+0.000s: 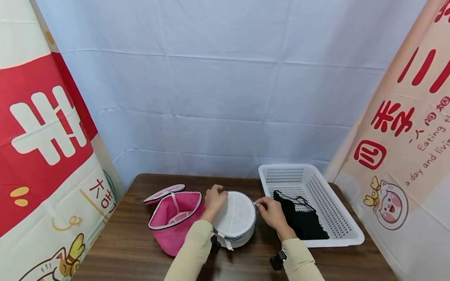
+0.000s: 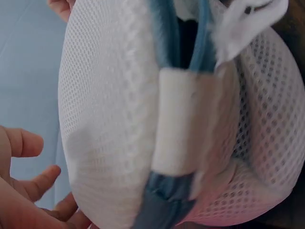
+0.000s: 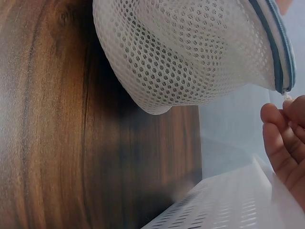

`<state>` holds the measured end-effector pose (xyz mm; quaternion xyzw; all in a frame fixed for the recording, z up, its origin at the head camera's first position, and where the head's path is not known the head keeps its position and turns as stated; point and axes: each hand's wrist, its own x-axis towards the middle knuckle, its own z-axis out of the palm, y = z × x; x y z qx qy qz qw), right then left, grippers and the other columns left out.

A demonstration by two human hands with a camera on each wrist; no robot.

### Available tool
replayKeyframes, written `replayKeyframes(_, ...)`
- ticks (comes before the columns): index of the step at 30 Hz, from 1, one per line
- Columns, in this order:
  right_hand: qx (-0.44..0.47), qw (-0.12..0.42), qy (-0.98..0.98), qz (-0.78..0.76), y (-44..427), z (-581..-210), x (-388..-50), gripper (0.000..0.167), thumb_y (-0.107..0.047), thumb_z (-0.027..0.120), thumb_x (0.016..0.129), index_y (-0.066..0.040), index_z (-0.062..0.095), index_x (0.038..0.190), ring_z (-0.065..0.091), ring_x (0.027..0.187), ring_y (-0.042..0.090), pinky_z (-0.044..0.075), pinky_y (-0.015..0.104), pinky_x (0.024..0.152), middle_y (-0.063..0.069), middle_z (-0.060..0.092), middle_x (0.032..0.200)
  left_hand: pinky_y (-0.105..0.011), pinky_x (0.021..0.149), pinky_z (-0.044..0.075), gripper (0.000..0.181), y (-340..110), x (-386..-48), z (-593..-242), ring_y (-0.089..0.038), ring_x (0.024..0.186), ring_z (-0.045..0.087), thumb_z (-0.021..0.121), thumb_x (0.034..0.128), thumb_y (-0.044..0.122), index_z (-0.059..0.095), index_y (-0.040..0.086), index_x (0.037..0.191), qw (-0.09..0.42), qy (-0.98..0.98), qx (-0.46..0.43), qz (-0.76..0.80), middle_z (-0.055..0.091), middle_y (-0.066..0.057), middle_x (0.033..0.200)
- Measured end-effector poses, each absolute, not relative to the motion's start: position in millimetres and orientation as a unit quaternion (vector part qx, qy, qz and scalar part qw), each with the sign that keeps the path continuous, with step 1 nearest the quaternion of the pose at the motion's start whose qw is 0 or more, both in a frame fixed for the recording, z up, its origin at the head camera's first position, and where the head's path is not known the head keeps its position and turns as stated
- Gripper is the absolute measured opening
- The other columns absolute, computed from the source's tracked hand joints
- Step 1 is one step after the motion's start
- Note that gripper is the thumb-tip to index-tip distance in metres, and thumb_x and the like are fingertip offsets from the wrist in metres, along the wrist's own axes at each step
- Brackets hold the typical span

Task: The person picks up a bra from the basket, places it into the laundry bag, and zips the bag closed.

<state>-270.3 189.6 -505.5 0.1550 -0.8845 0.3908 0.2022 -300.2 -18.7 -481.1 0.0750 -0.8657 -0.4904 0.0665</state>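
Note:
A round white mesh laundry bag (image 1: 236,216) with grey-blue zipper trim stands on the table between both hands. At its right edge, my right hand (image 1: 272,212) pinches the small zipper pull (image 3: 287,97) between thumb and forefinger. My left hand (image 1: 214,201) lies against the bag's left side, fingers loosely bent and spread; in the left wrist view some fingertips (image 2: 78,219) meet the mesh. Close to the camera there, a white tab (image 2: 178,121) covers the zipper's end, and a dark gap shows between the blue edges. A white label (image 1: 228,245) hangs from the bag's front.
Left of the mesh bag stands a pink bag (image 1: 172,238), its lid (image 1: 163,193) folded back and a light strap inside. A white perforated basket (image 1: 337,210) on the right holds black cloth (image 1: 304,222). The wooden table (image 1: 119,242) ends at a pale blue curtain (image 1: 218,97).

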Motion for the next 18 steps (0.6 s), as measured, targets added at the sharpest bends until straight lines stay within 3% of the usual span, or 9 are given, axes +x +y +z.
replayKeyframes(14, 0.157, 0.216, -0.880, 0.393, 188, -508, -275, 0.009, 0.006, 0.067, 0.080, -0.003, 0.066, 0.082, 0.057, 0.058, 0.010, 0.047, 0.024, 0.051, 0.001, 0.061, 0.073, -0.053, 0.087, 0.028, 0.031, 4, -306, -483, -0.032, 0.117, 0.039, 0.058, 0.0845, 0.021, 0.065, 0.024, 0.114, 0.096, -0.946, -0.160, -0.265, 0.049, -0.010, 0.121)
replayKeyframes(18, 0.160, 0.211, -0.886, 0.381, 186, -509, -273, 0.007, 0.003, 0.067, 0.081, -0.003, 0.066, 0.084, 0.056, 0.059, 0.008, 0.046, 0.024, 0.051, 0.000, 0.061, 0.074, -0.051, 0.087, 0.029, 0.030, 8, -308, -484, -0.026, 0.110, 0.046, 0.056, 0.0852, 0.019, 0.065, 0.023, 0.114, 0.095, -0.947, -0.204, -0.228, 0.053, -0.006, 0.115)
